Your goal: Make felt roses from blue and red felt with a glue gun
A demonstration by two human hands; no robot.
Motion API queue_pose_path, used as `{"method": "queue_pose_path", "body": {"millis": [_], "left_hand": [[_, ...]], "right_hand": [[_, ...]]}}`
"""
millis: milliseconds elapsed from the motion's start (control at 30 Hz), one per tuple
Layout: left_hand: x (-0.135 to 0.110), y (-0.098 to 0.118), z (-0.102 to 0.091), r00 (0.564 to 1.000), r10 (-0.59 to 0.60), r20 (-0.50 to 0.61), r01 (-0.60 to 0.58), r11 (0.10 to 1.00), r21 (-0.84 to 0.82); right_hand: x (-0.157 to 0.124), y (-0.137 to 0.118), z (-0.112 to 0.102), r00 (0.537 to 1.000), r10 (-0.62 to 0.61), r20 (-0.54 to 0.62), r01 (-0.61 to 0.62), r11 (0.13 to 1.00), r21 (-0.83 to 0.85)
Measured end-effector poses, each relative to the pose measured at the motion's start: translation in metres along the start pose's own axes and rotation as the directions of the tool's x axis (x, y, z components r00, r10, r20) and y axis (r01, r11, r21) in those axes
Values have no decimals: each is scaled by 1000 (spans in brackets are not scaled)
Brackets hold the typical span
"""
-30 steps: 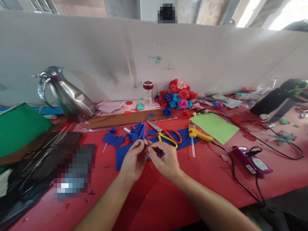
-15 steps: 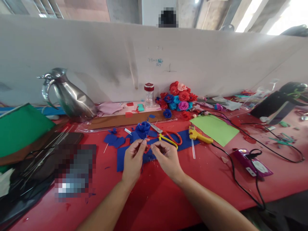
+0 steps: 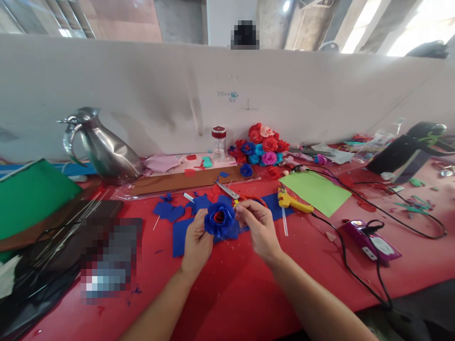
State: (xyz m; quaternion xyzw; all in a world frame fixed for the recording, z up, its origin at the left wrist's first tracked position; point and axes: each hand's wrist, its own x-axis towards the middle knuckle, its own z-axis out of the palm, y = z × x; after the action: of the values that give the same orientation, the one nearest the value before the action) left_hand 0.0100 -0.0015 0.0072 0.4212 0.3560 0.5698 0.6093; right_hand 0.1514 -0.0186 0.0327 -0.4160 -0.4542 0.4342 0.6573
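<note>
A blue foam rose with a red centre [image 3: 219, 219] faces me, held up between both hands over the red table [image 3: 227, 289]. My left hand [image 3: 196, 244] grips it from below and behind, fingers closed. My right hand [image 3: 258, 227] pinches its right edge. Blue foam pieces [image 3: 169, 210] and a blue sheet [image 3: 181, 237] lie under the hands. Scissors with red and yellow handles [image 3: 231, 192] rest just beyond, partly hidden by my right hand.
A yellow glue gun [image 3: 294, 201] lies on the right beside a green sheet [image 3: 316, 190]. Finished foam roses [image 3: 261, 147] and a small jar [image 3: 219, 140] stand by the white partition. A steel jug [image 3: 101, 149] stands at the left; black cables [image 3: 350, 265] and a purple device [image 3: 371, 239] lie at the right.
The blue rose has been turned from pointing away to facing me, showing its red centre. Both hands have lifted slightly and my right hand now pinches its edge.
</note>
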Motion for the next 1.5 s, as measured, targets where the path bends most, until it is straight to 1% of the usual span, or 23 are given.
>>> {"method": "queue_pose_path", "body": {"millis": [100,167,267,333,400,433,467,500,533,567,600,633,667,733,800,833,933,1100,1167,1267,1333,1433,1500], "left_hand": [[1,-7,-3,981,186,47,-192,947,259],[1,-10,-3,973,222,63,-230,912,339],[2,-10,1,982,187,36,-187,916,354],[3,-8,4,989,147,-18,-134,941,311],[5,-5,6,990,114,-80,-92,965,244],[6,-3,7,989,99,-106,-75,975,210],[7,-2,7,989,83,-126,-59,982,179],[8,-1,7,987,65,-144,-43,987,153],[9,-1,7,986,48,-161,-25,990,137],[11,-1,7,984,32,-176,-9,991,130],[12,-1,6,982,19,-190,6,991,130],[12,-1,6,979,8,-202,19,991,133],[13,-2,6,978,-5,-211,34,991,133],[14,-2,6,975,-33,-219,61,991,119],[15,-3,5,973,-59,-222,82,992,99],[16,-3,5,972,-65,-226,87,992,91],[18,-3,2,967,-59,-247,83,993,87],[22,0,-4,954,-16,-301,55,991,121],[23,2,-5,949,0,-314,39,992,118],[23,3,-5,948,51,-313,-12,992,125],[24,2,-6,946,90,-312,-51,990,132],[26,-1,-9,935,102,-339,-66,991,117],[28,-3,-10,929,91,-358,-55,992,109]], "right_hand": [[5,-2,-4,997,69,-26,-66,993,102],[7,-3,-4,993,89,-79,-79,990,120],[7,-1,-2,983,64,-173,-51,996,74],[8,2,-2,981,41,-190,-41,999,4],[11,4,-6,985,-1,-173,-25,989,-148],[15,3,-12,986,-50,-160,4,961,-277],[19,2,-19,984,-108,-143,35,898,-438],[24,-1,-29,976,-184,-113,76,783,-617],[29,-5,-41,964,-247,-97,76,608,-790],[34,-9,-55,961,-254,-110,3,407,-913],[39,-13,-70,968,-205,-142,-96,218,-971],[43,-16,-84,968,-133,-212,-205,67,-976],[46,-19,-98,954,-52,-295,-297,-41,-954],[51,-21,-120,903,76,-422,-406,-166,-899],[52,-19,-134,876,168,-452,-410,-234,-882],[53,-16,-138,875,200,-441,-387,-259,-885],[53,-7,-144,887,207,-413,-348,-289,-892],[56,1,-147,886,146,-440,-387,-289,-876],[58,1,-147,891,123,-437,-394,-268,-879],[61,0,-145,881,56,-470,-454,-180,-873],[63,-1,-140,891,1,-455,-453,-94,-887],[63,-1,-131,930,-108,-352,-351,30,-936],[62,-1,-127,937,-204,-283,-271,86,-959]]}}
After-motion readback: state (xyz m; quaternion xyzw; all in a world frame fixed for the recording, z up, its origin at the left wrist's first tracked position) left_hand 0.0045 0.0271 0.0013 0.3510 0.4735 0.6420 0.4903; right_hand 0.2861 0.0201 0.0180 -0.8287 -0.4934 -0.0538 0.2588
